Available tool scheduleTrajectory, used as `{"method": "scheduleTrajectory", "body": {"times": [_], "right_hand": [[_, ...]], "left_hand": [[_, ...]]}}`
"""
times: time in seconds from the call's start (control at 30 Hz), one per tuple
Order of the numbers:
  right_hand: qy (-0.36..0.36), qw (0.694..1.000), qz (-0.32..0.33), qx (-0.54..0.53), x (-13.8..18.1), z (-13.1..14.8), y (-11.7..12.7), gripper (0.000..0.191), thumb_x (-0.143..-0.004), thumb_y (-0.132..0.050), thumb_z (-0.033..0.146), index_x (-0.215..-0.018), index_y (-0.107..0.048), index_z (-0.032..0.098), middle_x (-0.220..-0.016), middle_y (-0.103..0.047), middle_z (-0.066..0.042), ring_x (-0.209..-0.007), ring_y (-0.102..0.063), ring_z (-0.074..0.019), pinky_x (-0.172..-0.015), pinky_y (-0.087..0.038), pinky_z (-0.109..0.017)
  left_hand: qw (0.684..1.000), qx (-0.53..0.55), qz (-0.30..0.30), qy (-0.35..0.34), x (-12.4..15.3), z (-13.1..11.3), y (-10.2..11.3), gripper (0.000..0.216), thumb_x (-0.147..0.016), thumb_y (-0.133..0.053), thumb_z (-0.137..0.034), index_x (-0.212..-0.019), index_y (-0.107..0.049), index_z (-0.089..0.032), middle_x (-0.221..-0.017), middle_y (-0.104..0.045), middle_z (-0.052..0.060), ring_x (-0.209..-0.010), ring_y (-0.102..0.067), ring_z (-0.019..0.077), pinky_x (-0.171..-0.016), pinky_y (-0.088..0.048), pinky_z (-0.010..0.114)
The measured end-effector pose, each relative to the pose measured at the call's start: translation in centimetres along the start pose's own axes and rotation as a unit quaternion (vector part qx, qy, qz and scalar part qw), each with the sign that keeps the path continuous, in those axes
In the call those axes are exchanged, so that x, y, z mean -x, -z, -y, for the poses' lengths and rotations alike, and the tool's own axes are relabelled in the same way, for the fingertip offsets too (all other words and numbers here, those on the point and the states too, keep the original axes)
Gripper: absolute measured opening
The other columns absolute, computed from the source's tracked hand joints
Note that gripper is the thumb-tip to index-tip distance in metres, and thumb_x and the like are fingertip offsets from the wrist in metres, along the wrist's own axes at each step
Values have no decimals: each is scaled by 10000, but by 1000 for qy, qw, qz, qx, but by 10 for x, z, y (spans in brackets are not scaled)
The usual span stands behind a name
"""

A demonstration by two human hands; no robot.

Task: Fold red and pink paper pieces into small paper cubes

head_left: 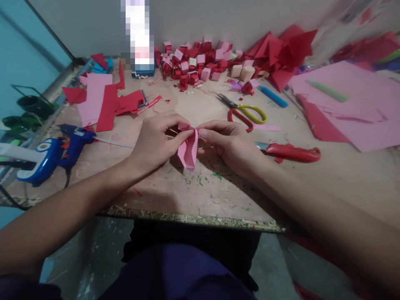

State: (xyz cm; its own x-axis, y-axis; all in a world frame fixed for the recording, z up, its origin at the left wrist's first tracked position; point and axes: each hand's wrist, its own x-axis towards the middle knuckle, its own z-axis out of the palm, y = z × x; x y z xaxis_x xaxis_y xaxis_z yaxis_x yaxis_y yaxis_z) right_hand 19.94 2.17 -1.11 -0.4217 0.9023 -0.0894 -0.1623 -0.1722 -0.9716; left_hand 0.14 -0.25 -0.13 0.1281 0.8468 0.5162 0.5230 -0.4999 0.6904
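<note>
Between my two hands, a folded piece of pink paper (188, 153) is held above the front part of the wooden table. My left hand (159, 137) pinches its upper left part with thumb and forefinger. From the other side, my right hand (229, 141) pinches the top right edge, fingertips close to those of the left. The paper hangs down from the fingers with an open fold facing me. Beyond my right hand lie scissors (235, 109) with one yellow and one red handle. A red-handled knife (290, 152) rests beside my right wrist, its blade partly hidden.
A blue glue gun (76, 143) and a blue-and-white tape dispenser (40, 160) sit at left. Several small red and pink paper boxes (193, 62) are heaped against the wall. Pink paper sheets (353, 104) are stacked at right, with cut pieces (96, 96) at back left.
</note>
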Motion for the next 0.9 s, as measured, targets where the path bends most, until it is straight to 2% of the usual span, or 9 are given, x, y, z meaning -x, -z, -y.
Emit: {"method": "scheduleTrajectory", "body": {"times": [0.1, 0.17, 0.27, 0.37, 0.47, 0.6, 0.73, 0.9], "right_hand": [[33, 998, -20, 47, 3, 4, -3, 262, -820, -853, 421, -941, -789, 198, -952, -781, -80, -837, -749, -215, -688, -644, -327], [66, 992, -21, 103, 7, 8, -6, 356, -803, -861, 451, -1058, -776, 218, -1088, -775, -94, -915, -744, -237, -705, -640, -339], [125, 971, -12, 205, 13, 10, -11, 506, -792, -863, 355, -1265, -710, 265, -1266, -728, -84, -1003, -715, -249, -776, -631, -364], [164, 940, -30, 298, 15, 6, -13, 502, -840, -757, 199, -1332, -677, 264, -1264, -722, -73, -931, -695, -225, -731, -599, -346], [167, 923, -63, 342, 12, 2, -13, 409, -849, -691, 143, -1246, -727, 231, -1141, -759, -68, -856, -682, -217, -711, -564, -348], [160, 920, -62, 353, 8, 2, -14, 132, -897, -684, 245, -955, -784, 182, -894, -771, -58, -783, -664, -206, -708, -514, -337], [136, 917, -58, 371, 8, 3, -17, 252, -892, -614, 196, -651, -682, 167, -585, -604, 1, -583, -511, -141, -555, -366, -295], [124, 931, -79, 334, 9, 1, -20, 210, -820, -589, 125, -622, -646, 165, -563, -559, 18, -563, -452, -125, -537, -324, -287]], "left_hand": [[999, -33, -9, -4, -1, -1, 2, 120, -850, -721, -215, -730, -713, -217, -758, -735, 9, -679, -670, 167, -640, -539, 298], [998, -63, -6, -10, -2, -1, 4, 150, -839, -713, -218, -691, -694, -230, -714, -722, -1, -638, -647, 168, -626, -516, 315], [995, -95, -3, -13, -2, -1, 5, 167, -829, -688, -205, -667, -675, -243, -678, -710, -8, -619, -628, 174, -644, -499, 336], [995, -99, -5, -7, -1, -2, 4, 166, -828, -678, -187, -672, -673, -244, -677, -709, -6, -626, -622, 177, -658, -483, 341], [994, -110, -11, -24, 0, -3, 3, 167, -846, -680, -213, -682, -668, -237, -682, -710, -4, -631, -621, 177, -648, -464, 334], [989, -136, -14, -62, 2, -4, 2, 171, -866, -676, -234, -696, -659, -233, -699, -712, 0, -647, -629, 177, -654, -454, 326], [986, -147, -16, -78, 4, -7, 1, 138, -854, -676, -200, -722, -664, -235, -733, -710, 9, -707, -635, 197, -695, -472, 337], [985, -154, -9, -79, 6, -10, -1, 125, -864, -674, -202, -745, -665, -239, -755, -701, 15, -745, -631, 206, -720, -488, 343]]}}
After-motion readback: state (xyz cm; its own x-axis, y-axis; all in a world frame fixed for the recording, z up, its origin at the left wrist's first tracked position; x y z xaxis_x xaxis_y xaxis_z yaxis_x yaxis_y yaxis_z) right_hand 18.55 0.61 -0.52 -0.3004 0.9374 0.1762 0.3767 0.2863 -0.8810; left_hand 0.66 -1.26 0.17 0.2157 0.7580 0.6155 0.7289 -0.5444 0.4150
